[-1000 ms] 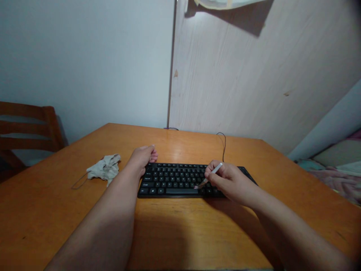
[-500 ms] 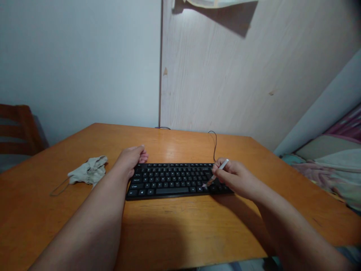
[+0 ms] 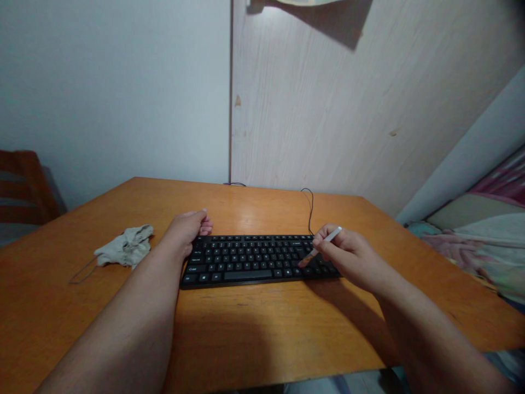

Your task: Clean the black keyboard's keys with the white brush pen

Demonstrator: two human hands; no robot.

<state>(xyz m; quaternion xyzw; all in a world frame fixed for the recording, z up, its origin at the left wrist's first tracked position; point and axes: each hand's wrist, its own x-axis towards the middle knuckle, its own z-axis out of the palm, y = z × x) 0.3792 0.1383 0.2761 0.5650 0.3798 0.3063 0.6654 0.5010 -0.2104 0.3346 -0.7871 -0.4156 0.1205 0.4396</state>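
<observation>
A black keyboard [image 3: 248, 275] lies flat on the wooden table, its long side towards me. My left hand [image 3: 191, 229] is closed at its far left corner, fingers curled and the heel of the hand against the keyboard's edge. In my right hand [image 3: 342, 249] a small brush [image 3: 328, 237] with a white handle is pinched, tilted with its tip down. The brush tip touches or almost touches the keys right of the space bar. My right hand covers part of the keyboard's right end.
A crumpled pale cloth [image 3: 125, 247] with a cord loop lies left of my left forearm. A thin black cable [image 3: 311, 210] runs from behind the keyboard to the table's [image 3: 229, 339] back edge. A wooden chair [image 3: 30, 186] stands at left; bedding [image 3: 476, 235] lies at right.
The brush tip has shifted a little to the right over the keys, along with my right hand. My left hand stays at the keyboard's corner. The whole view has moved slightly.
</observation>
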